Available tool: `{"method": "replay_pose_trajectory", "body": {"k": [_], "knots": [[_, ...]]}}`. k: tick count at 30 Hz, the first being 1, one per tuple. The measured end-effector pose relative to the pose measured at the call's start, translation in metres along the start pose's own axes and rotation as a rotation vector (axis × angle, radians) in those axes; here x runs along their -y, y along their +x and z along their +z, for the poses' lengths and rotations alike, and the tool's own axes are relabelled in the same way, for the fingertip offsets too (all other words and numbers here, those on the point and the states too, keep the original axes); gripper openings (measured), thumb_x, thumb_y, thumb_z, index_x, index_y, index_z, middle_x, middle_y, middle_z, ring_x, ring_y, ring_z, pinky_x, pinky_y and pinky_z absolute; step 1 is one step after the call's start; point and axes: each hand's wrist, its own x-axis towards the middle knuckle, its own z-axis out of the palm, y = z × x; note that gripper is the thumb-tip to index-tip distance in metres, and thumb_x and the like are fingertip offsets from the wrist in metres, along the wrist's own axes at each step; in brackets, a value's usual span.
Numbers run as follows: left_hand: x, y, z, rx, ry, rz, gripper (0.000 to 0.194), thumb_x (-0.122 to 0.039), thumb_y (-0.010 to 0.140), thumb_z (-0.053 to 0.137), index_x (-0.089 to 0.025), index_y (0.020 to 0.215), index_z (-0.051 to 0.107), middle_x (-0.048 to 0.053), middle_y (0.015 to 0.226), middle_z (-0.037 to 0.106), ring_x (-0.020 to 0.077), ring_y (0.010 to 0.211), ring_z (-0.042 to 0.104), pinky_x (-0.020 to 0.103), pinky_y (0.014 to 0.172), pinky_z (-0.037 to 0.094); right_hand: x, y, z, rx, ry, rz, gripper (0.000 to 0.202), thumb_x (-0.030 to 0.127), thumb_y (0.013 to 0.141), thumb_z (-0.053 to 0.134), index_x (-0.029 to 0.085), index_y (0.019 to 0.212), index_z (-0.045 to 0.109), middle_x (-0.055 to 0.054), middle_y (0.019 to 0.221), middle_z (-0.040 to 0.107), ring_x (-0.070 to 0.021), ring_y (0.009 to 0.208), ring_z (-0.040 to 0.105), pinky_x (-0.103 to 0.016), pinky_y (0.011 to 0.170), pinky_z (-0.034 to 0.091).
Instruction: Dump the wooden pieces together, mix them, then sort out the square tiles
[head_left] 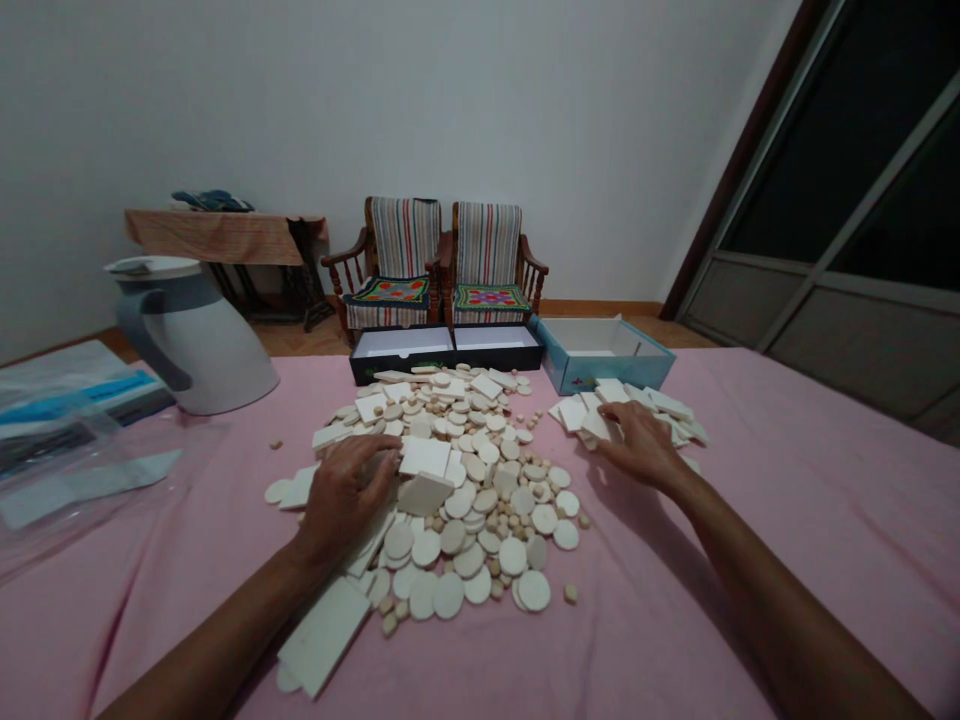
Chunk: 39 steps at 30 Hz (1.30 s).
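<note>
My left hand (351, 495) rests on the left side of a big heap of pale pieces, its fingers bent and closed at the edge of a white square tile (425, 456). Just below that tile, another square tile (425, 493) stands tilted. Round discs (448, 595) and small cubes (570, 594) make up much of the heap. Under my left forearm lie long rectangular boards (326, 635). My right hand (637, 440) is over a smaller pile of square tiles (675, 405), with a white square tile (609, 430) between thumb and fingers.
Behind the heap stand two open black box trays (401, 368) and a light blue open box (607, 375). On the left are a white and grey jug (217, 350) and clear plastic packaging (90, 470). A pink cloth (637, 630) covers the table. Two wooden armchairs (405, 240) stand beyond.
</note>
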Motion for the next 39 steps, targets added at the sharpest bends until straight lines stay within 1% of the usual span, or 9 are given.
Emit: {"method": "replay_pose_trajectory", "body": {"k": [3, 6, 11, 16, 23, 27, 30, 35, 39], "knots": [[0.001, 0.001, -0.001, -0.008, 0.005, -0.023, 0.022, -0.033, 0.087, 0.05, -0.018, 0.094, 0.066, 0.005, 0.095, 0.069, 0.0216, 0.094, 0.062, 0.037, 0.085, 0.045, -0.011, -0.005, 0.001, 0.087, -0.059, 0.01, 0.041, 0.036, 0.075, 0.059, 0.019, 0.111, 0.061, -0.014, 0.108, 0.059, -0.0335, 0.106, 0.05, -0.048, 0.083, 0.037], [0.001, 0.001, -0.002, -0.01, 0.022, -0.03, 0.022, -0.031, 0.087, 0.05, -0.018, 0.094, 0.066, 0.006, 0.095, 0.07, 0.0214, 0.093, 0.062, 0.036, 0.085, 0.045, 0.004, -0.004, 0.004, 0.038, -0.018, -0.032, 0.036, 0.025, 0.076, 0.056, 0.017, 0.11, 0.061, -0.014, 0.108, 0.059, -0.0329, 0.107, 0.051, -0.049, 0.085, 0.038], [0.002, 0.0, -0.001, 0.0, 0.053, -0.035, 0.022, -0.03, 0.086, 0.05, -0.017, 0.093, 0.066, 0.006, 0.094, 0.07, 0.0215, 0.092, 0.062, 0.036, 0.084, 0.045, 0.074, -0.005, 0.007, 0.109, 0.414, -0.371, 0.032, 0.02, 0.077, 0.055, 0.018, 0.108, 0.059, -0.009, 0.104, 0.06, -0.0216, 0.098, 0.056, -0.037, 0.086, 0.044], [0.008, 0.001, -0.002, -0.003, 0.113, -0.023, 0.023, -0.029, 0.087, 0.048, -0.017, 0.094, 0.065, 0.008, 0.095, 0.07, 0.0225, 0.094, 0.061, 0.038, 0.086, 0.044, 0.15, -0.028, 0.01, 0.168, 0.555, -0.624, 0.038, 0.024, 0.077, 0.061, 0.018, 0.114, 0.054, -0.009, 0.11, 0.057, -0.0216, 0.105, 0.05, -0.039, 0.09, 0.041], [0.013, 0.0, -0.003, 0.025, 0.107, -0.043, 0.022, -0.03, 0.087, 0.047, -0.018, 0.093, 0.065, 0.007, 0.096, 0.07, 0.0224, 0.095, 0.061, 0.039, 0.087, 0.043, 0.189, -0.048, 0.02, 0.166, 0.516, -0.635, 0.017, 0.016, 0.078, 0.059, 0.018, 0.094, 0.061, -0.007, 0.092, 0.061, -0.0206, 0.09, 0.051, -0.036, 0.08, 0.042], [0.013, 0.0, -0.002, 0.02, 0.106, -0.043, 0.022, -0.03, 0.086, 0.047, -0.018, 0.093, 0.065, 0.007, 0.096, 0.069, 0.0234, 0.095, 0.061, 0.041, 0.087, 0.044, 0.167, -0.037, 0.006, 0.071, 0.729, -0.472, 0.01, 0.019, 0.081, 0.054, 0.018, 0.087, 0.062, -0.003, 0.084, 0.063, -0.0158, 0.079, 0.054, -0.031, 0.074, 0.044], [0.011, 0.001, -0.002, 0.015, 0.08, -0.047, 0.023, -0.032, 0.086, 0.048, -0.018, 0.094, 0.065, 0.008, 0.097, 0.069, 0.0232, 0.095, 0.061, 0.04, 0.087, 0.046, 0.122, -0.021, -0.007, 0.006, 0.75, -0.257, 0.017, 0.024, 0.079, 0.053, 0.018, 0.089, 0.065, -0.003, 0.083, 0.067, -0.015, 0.072, 0.057, -0.029, 0.067, 0.044], [0.006, 0.004, -0.004, 0.049, 0.005, 0.003, 0.025, -0.034, 0.086, 0.05, -0.019, 0.101, 0.063, 0.008, 0.103, 0.068, 0.0228, 0.101, 0.06, 0.039, 0.089, 0.047, 0.024, -0.001, -0.006, -0.015, 0.583, 0.072, 0.025, 0.033, 0.073, 0.052, 0.016, 0.08, 0.069, -0.005, 0.073, 0.068, -0.019, 0.065, 0.06, -0.03, 0.061, 0.045], [0.0, 0.01, -0.006, 0.162, -0.006, 0.108, 0.032, -0.035, 0.086, 0.053, -0.02, 0.115, 0.057, 0.009, 0.117, 0.063, 0.0244, 0.113, 0.053, 0.043, 0.097, 0.042, -0.023, -0.001, 0.006, -0.163, 0.346, 0.134, 0.028, 0.033, 0.071, 0.052, 0.016, 0.085, 0.07, -0.008, 0.083, 0.07, -0.0207, 0.072, 0.062, -0.034, 0.069, 0.047]]}}
